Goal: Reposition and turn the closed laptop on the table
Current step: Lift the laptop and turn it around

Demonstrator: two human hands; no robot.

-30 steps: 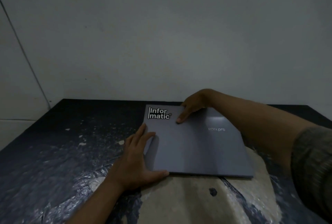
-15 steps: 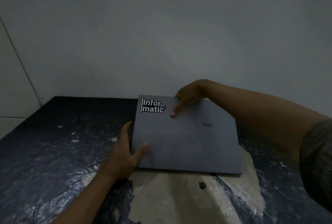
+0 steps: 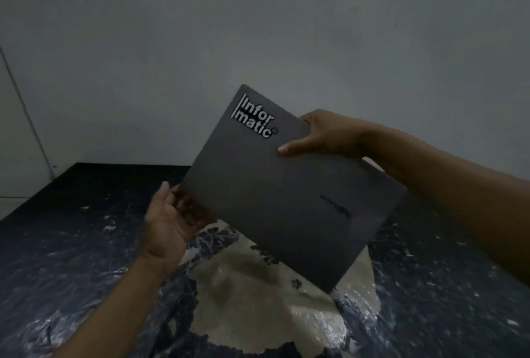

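1. closed grey laptop (image 3: 286, 194), held in the air above the surface (image 3: 71, 257), tilted and rotated so that one corner points up toward the wall (image 3: 258, 27) and the opposite corner points down toward the viewer.
2. white "informatic" sticker (image 3: 254, 115), set near the upper corner of the lid and slanted with it; a small dark brand mark (image 3: 335, 205) lies on the lower right part of the lid, too blurred to read.
3. right hand (image 3: 324, 135), its grip clasped on the laptop's upper right edge: the thumb lies flat on the lid, the fingers pass behind the edge and are hidden.
4. left hand (image 3: 169, 220), palm turned up, cupped under the laptop's left corner; the fingers disappear beneath the casing, so the grip is a supporting hold on the laptop rather than a pinch.
5. surface, dark and covered with crinkled glossy film; a pale worn patch (image 3: 258, 294) lies directly below the laptop's lower corner, which does not touch it.
6. wall, plain and grey, filling the background.
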